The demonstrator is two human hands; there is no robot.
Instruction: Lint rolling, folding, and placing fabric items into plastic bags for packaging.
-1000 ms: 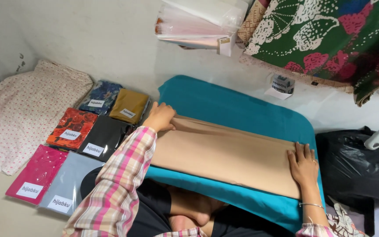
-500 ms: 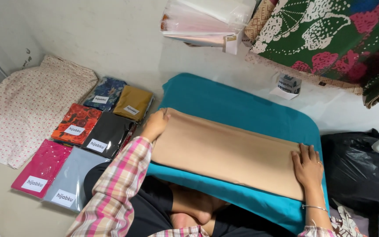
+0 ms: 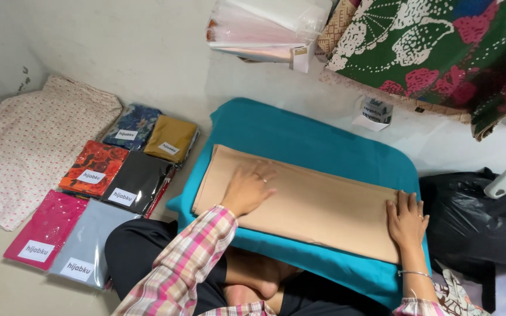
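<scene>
Hands flatten the folded tan cloth [image 3: 300, 202] mid-frame: left hand [image 3: 248, 188] and right hand [image 3: 406, 217], fingers spread, gripping nothing; folding likely follows.

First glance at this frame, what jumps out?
A long tan cloth, folded flat, lies on a teal cushion in the middle, with the left hand pressed on its left part and the right hand flat on its right end. To the left, a cluster of wrapped packets in red, black, pink, grey, blue and mustard sits on the floor. A green floral fabric fills the top right corner.
</scene>
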